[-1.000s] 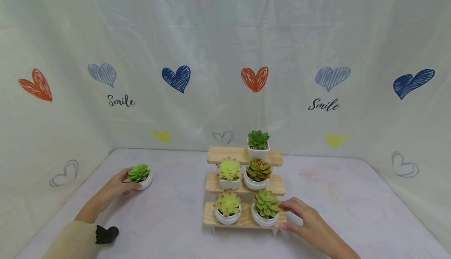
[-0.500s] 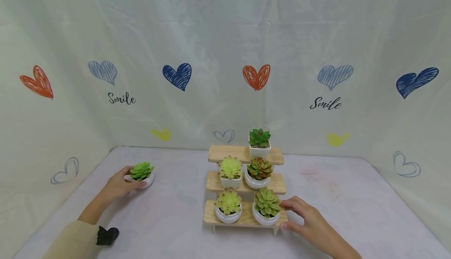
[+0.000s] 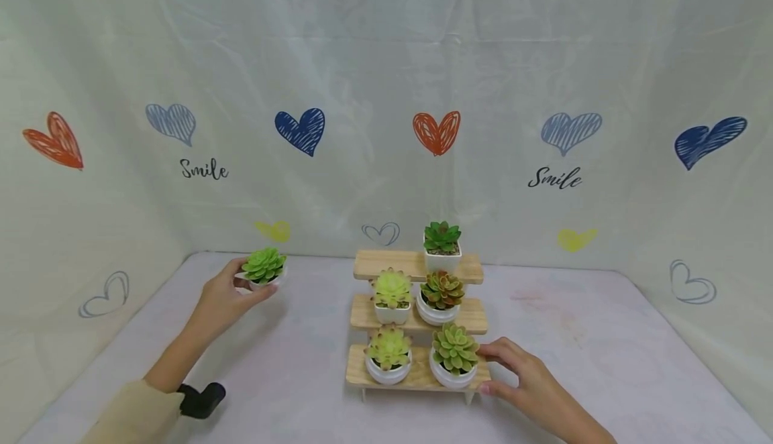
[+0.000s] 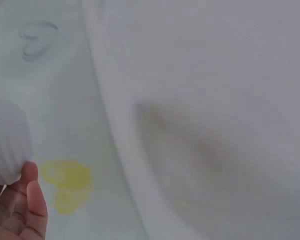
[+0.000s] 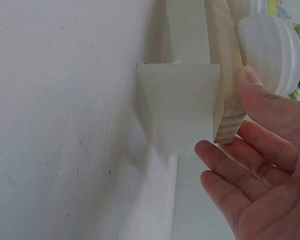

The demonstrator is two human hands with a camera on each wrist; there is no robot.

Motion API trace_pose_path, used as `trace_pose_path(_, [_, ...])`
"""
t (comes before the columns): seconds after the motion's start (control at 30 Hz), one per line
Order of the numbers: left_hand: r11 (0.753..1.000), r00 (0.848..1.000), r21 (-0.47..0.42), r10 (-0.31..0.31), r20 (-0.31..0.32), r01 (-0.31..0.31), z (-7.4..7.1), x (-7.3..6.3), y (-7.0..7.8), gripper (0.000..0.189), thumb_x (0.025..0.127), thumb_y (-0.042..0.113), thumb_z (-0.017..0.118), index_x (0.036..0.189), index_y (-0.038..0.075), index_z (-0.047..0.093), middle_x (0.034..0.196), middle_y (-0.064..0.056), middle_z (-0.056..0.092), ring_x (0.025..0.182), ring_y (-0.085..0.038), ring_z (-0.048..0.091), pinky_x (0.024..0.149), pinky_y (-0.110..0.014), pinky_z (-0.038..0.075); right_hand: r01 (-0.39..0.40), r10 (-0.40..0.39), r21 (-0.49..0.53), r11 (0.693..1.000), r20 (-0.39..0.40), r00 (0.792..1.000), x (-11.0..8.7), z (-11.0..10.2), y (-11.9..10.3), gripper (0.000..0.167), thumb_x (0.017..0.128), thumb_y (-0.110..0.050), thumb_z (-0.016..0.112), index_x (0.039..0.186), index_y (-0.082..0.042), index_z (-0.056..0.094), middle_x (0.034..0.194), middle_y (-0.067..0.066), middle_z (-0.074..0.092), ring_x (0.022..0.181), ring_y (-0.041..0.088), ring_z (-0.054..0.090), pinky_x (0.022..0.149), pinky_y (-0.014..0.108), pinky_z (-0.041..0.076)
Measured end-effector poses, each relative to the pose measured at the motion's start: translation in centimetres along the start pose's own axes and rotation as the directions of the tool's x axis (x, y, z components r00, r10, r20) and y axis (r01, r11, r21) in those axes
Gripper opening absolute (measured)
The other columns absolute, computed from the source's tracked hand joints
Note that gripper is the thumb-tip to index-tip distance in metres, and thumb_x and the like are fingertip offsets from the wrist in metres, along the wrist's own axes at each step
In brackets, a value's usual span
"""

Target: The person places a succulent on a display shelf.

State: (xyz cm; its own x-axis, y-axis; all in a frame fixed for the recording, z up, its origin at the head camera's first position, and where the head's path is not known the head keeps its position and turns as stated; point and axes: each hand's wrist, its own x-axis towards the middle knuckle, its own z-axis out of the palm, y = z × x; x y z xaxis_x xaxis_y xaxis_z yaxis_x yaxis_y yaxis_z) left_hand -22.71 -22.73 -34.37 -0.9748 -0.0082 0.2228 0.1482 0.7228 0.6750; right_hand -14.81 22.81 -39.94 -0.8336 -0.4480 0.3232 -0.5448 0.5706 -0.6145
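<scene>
A succulent in a small round white pot is gripped by my left hand, raised off the table at the left. In the left wrist view the fingertips lie against that pot. My right hand holds the right end of the bottom step of a three-step wooden stand. The right wrist view has the thumb on the board and fingers around its end. On the bottom step sit a yellow-green succulent and a green succulent, both in round white pots.
The middle step bears a pale succulent in a square pot and a reddish one in a round pot. A dark green succulent stands on the top step. Behind the table hangs a heart-printed curtain.
My left hand has lifted the potted succulent from the table and carried it up, away from me and slightly right. My right hand has stayed at the stand.
</scene>
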Motion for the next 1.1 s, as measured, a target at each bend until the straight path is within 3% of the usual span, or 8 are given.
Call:
trace_pose_path(0.23, [0.996, 0.997, -0.046, 0.079, -0.025, -0.080, 1.1, 0.5, 4.0, 0.070, 0.082, 0.033, 0.071, 0.133, -0.002, 0.037, 0.112, -0.023, 0.056, 0.094, -0.030, 0.058, 0.063, -0.027, 0.046, 0.009, -0.009, -0.007, 1.000, -0.007, 1.000, 0.1, 0.0, 0.1, 0.041, 0.083, -0.030, 0.067, 0.114, -0.005, 0.058, 0.106, 0.001, 0.059, 0.103, -0.002, 0.055, 0.082, 0.040, 0.052])
trace_pose_path(0.47, [0.980, 0.983, -0.094, 0.173, -0.053, -0.177, 2.9, 1.1, 7.8, 0.067, 0.079, 0.026, 0.074, 0.130, -0.002, 0.040, 0.109, -0.021, 0.057, 0.091, -0.029, 0.058, 0.063, -0.027, 0.047, 0.007, -0.007, -0.001, 1.000, -0.004, 1.000, -0.1, 0.1, 0.0, 0.039, 0.083, -0.031, 0.067, 0.113, -0.007, 0.059, 0.105, -0.001, 0.058, 0.103, -0.007, 0.053, 0.082, 0.039, 0.053])
trace_pose_path(0.63, [0.968, 0.978, -0.142, 0.204, -0.043, -0.208, 4.2, 1.7, 9.8, 0.067, 0.078, 0.025, 0.076, 0.130, 0.000, 0.042, 0.112, -0.019, 0.055, 0.090, -0.028, 0.058, 0.062, -0.027, 0.047, 0.021, -0.021, -0.016, 1.000, -0.009, 1.000, -0.1, 0.1, 0.1, 0.038, 0.083, -0.030, 0.067, 0.112, -0.008, 0.059, 0.105, -0.001, 0.059, 0.103, -0.006, 0.053, 0.081, 0.037, 0.053])
trace_pose_path(0.87, [0.954, 0.982, -0.238, 0.188, 0.014, -0.180, 5.9, 2.1, 11.6, 0.068, 0.077, 0.025, 0.077, 0.131, 0.003, 0.041, 0.118, -0.016, 0.053, 0.088, -0.023, 0.056, 0.062, -0.026, 0.046, -0.060, 0.059, 0.022, 0.998, 0.034, 0.998, 0.0, -0.1, -0.1, 0.046, 0.084, -0.039, 0.064, 0.115, -0.005, 0.058, 0.108, 0.001, 0.057, 0.104, -0.003, 0.054, 0.084, 0.042, 0.051])
trace_pose_path(1.1, [0.951, 0.986, -0.280, 0.154, 0.067, -0.129, 7.0, 2.4, 12.7, 0.069, 0.077, 0.029, 0.076, 0.132, 0.007, 0.041, 0.120, -0.013, 0.053, 0.084, -0.020, 0.055, 0.063, -0.025, 0.044, -0.053, 0.053, 0.006, 0.999, 0.022, 0.998, 0.1, -0.1, -0.2, 0.047, 0.083, -0.039, 0.065, 0.115, -0.005, 0.058, 0.108, 0.001, 0.058, 0.104, -0.003, 0.054, 0.084, 0.041, 0.051])
